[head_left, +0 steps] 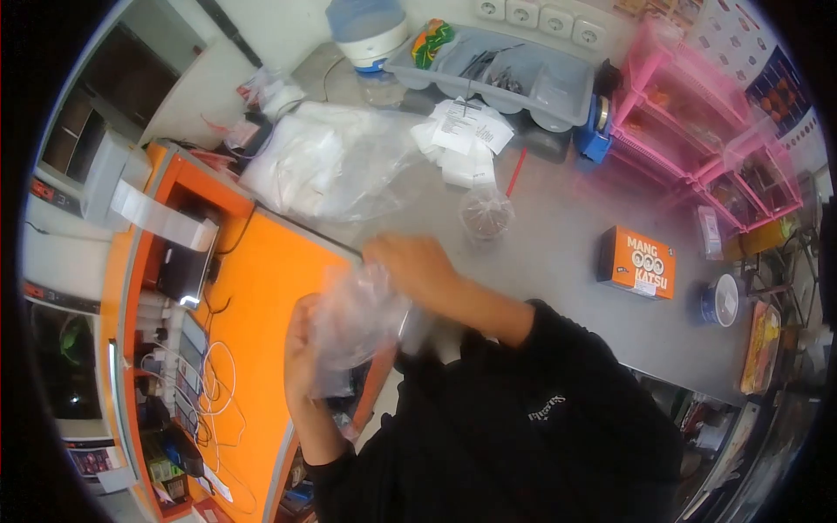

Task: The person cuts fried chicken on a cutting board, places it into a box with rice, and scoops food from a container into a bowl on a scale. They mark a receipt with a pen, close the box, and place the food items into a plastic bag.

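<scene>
A clear plastic bag (357, 318), blurred by motion, hangs between my two hands over the gap beside the orange counter. My left hand (303, 353) is closed on the bag's left side. My right hand (410, 261) grips its upper part, fingers curled, with the fingertips partly smeared. What the bag holds, if anything, is too blurred to tell. Just beyond my right hand, a small tied clear bag (486, 215) with brownish contents stands on the metal table (549, 235).
Behind are a pile of white plastic bags (305, 161), paper slips (466, 139) and a grey divided tray (558, 87). To the right are an orange-black box (638, 263), a white tub (720, 300) and pink racks (680, 113). Cables and phones lie on the orange counter (261, 305).
</scene>
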Action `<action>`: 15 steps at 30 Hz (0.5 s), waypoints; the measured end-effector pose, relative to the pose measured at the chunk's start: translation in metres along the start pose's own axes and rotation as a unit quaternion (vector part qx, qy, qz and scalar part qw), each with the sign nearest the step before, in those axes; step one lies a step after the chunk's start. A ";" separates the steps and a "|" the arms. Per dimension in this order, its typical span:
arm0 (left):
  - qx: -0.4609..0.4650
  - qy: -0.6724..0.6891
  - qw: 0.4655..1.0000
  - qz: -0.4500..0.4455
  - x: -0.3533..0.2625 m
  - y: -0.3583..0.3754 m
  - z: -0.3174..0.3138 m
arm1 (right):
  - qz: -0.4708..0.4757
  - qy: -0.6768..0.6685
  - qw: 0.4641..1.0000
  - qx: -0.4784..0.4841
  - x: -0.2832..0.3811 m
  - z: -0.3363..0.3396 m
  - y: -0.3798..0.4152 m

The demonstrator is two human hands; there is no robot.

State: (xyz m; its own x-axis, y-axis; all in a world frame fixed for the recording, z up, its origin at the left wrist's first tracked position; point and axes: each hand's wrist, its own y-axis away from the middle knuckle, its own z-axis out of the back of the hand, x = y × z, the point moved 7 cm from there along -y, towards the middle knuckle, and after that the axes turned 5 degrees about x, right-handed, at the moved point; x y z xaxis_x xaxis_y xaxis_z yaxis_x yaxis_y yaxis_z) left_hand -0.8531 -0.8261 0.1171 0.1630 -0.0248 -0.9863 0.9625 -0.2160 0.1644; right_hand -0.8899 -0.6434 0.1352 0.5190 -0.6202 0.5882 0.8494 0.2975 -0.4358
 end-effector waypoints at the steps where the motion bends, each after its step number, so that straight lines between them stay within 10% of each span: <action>1: 0.017 -0.037 0.999 -0.009 -0.001 0.002 -0.008 | 0.041 0.009 0.999 0.021 0.017 -0.007 0.004; 3: 0.024 -0.212 0.968 -0.128 -0.020 0.009 -0.008 | 0.127 0.030 0.990 0.057 0.057 -0.019 0.016; 6: 0.018 0.037 0.999 0.035 -0.024 0.011 0.003 | -0.084 -0.048 0.994 0.055 -0.018 0.004 -0.007; 7: 0.002 -0.183 0.976 -0.121 -0.024 0.008 0.002 | -0.096 -0.038 0.991 0.090 -0.018 -0.002 -0.008; 10: -0.197 -0.155 0.953 -0.170 0.044 -0.006 0.095 | 0.067 -0.021 0.995 0.068 0.050 -0.058 0.006; 14: -0.326 -0.275 0.885 -0.186 -0.010 0.030 0.132 | -0.049 0.074 0.996 0.033 -0.006 0.000 -0.041; 15: -0.363 -0.400 0.839 -0.059 -0.018 0.042 0.129 | -0.150 -0.022 0.969 0.196 -0.004 -0.004 -0.054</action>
